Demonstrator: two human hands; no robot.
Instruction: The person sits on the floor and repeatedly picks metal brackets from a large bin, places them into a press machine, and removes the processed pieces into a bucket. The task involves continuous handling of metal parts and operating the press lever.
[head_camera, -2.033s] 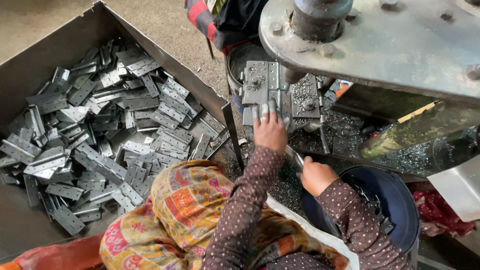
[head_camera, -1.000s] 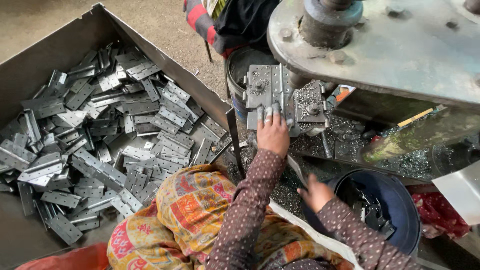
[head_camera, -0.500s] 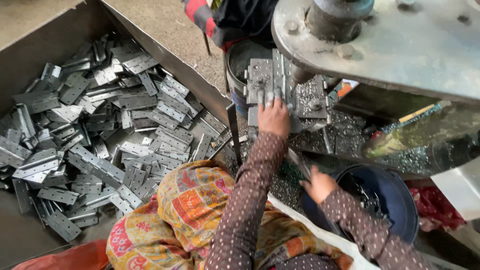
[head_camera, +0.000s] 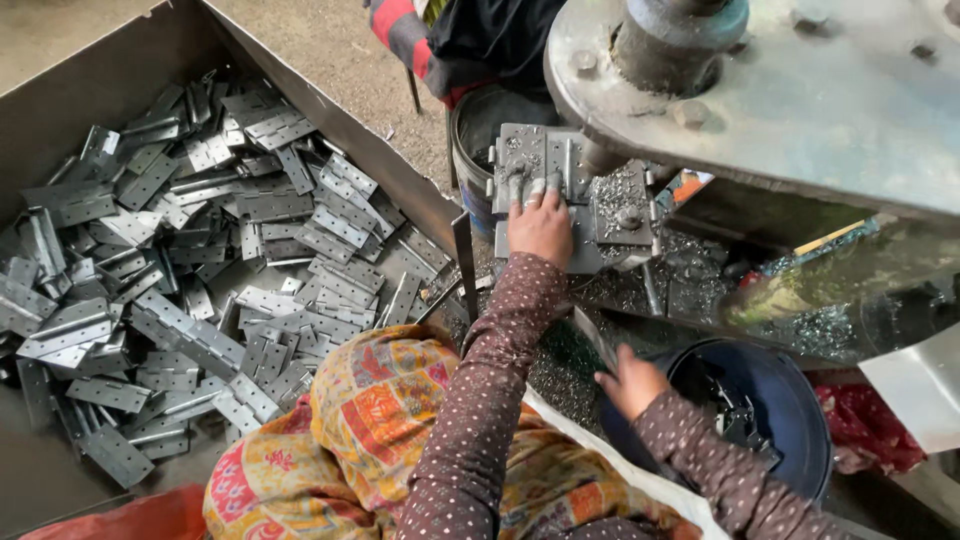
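Note:
My left hand (head_camera: 540, 225) lies on a grey hinge plate (head_camera: 528, 155) set on the die block (head_camera: 622, 212) of a heavy press, fingertips pressing it down. The round press body (head_camera: 800, 90) hangs right above it. My right hand (head_camera: 630, 382) is lower and to the right, at the rim of a dark blue bucket (head_camera: 780, 400), closed around a thin metal bar (head_camera: 592, 338) that points up-left. Metal chips (head_camera: 560, 360) cover the surface between my hands.
A large metal bin (head_camera: 60, 110) at the left holds several loose grey hinge plates (head_camera: 250, 250). Another person in dark clothing with a red-striped sleeve (head_camera: 400, 30) sits at the top, behind a grey bucket (head_camera: 475, 135). Red cloth (head_camera: 860, 430) lies at the right.
My left hand has slid a little further up onto the die with the plate. My right hand has dropped slightly toward the blue bucket. The view has shifted a bit.

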